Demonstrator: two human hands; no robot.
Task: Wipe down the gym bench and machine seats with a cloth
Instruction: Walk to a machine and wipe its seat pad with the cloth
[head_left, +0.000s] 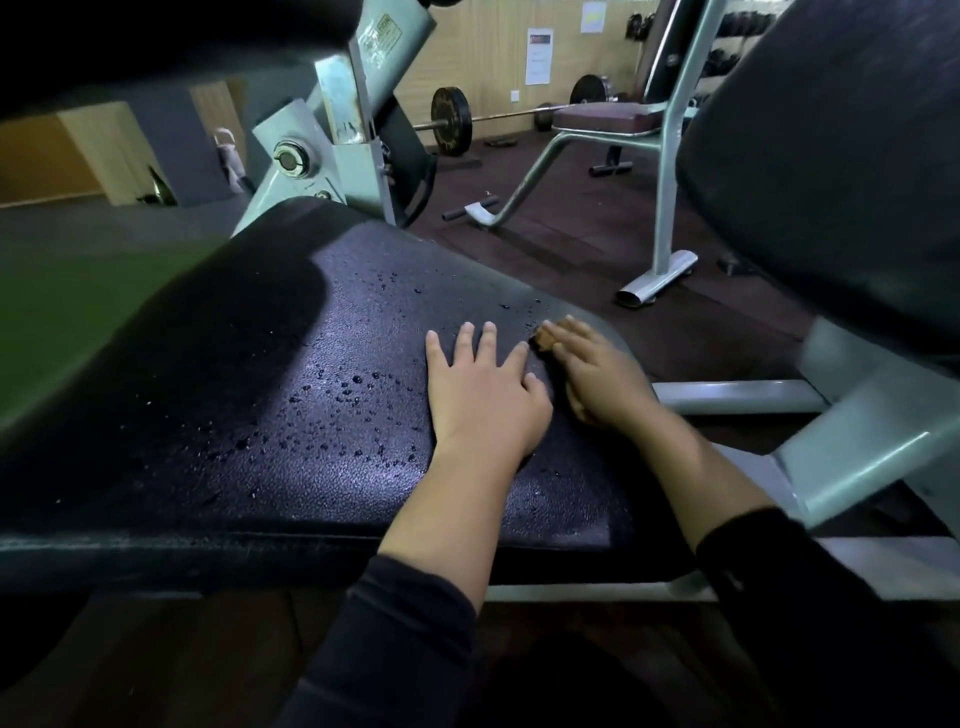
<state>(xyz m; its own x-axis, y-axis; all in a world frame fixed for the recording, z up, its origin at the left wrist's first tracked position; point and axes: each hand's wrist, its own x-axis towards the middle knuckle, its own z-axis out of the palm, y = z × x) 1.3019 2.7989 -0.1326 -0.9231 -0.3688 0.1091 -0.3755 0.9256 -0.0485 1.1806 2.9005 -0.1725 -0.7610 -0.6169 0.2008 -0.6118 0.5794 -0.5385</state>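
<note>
Machine seat (311, 374), centre of view, is beaded with droplets from 9 to 1 o'clock, so most wiping remains. Left hand (480, 395) presses flat, fingers spread; right hand (597, 374) perhaps pins a small brown cloth (544, 340).

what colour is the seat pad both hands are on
Black, pebbled and dotted with water droplets, as the head view shows: seat pad.

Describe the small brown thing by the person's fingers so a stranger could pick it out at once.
Start at the black padded seat beaded with water droplets, which fills the near foreground. Follow it to its far right corner, where the left hand lies flat beside the right hand. The brown thing peeks out beside the right hand's fingers, the only tan patch on that dark pad; what it is cannot be told.
</note>
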